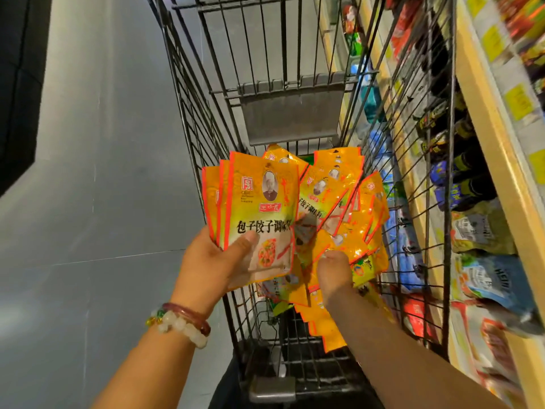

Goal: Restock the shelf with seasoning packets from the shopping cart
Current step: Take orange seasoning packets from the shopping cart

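**Both hands full of packets over the cart**

Nearest, two bare forearms reach forward over the cart's handle end. The left wrist wears a red bangle [188, 315] and a string of pale beads [180, 327].

The left hand [216, 262] is closed around a small stack of orange-yellow packets [259, 214], thumb pressed on the front one, fingers behind. The stack stands upright, fanned slightly at its left edge, with a portrait and bold black characters on the face.

The right hand [334, 271] is curled into a looser bunch of packets [339, 208] that splays out in several directions above it; its fingertips are hidden among them, so how tight the grip is cannot be told.

Below both hands, more packets [321, 320] lie in a heap in the wire cart [206, 93], at its near end. Farther in, the cart's grey flap [292, 113] is folded down.

To the right, just beside the cart, runs the shelf [495, 160] with yellow edging, price tags and blurred bags and bottles. To the left lies grey floor [88, 202].
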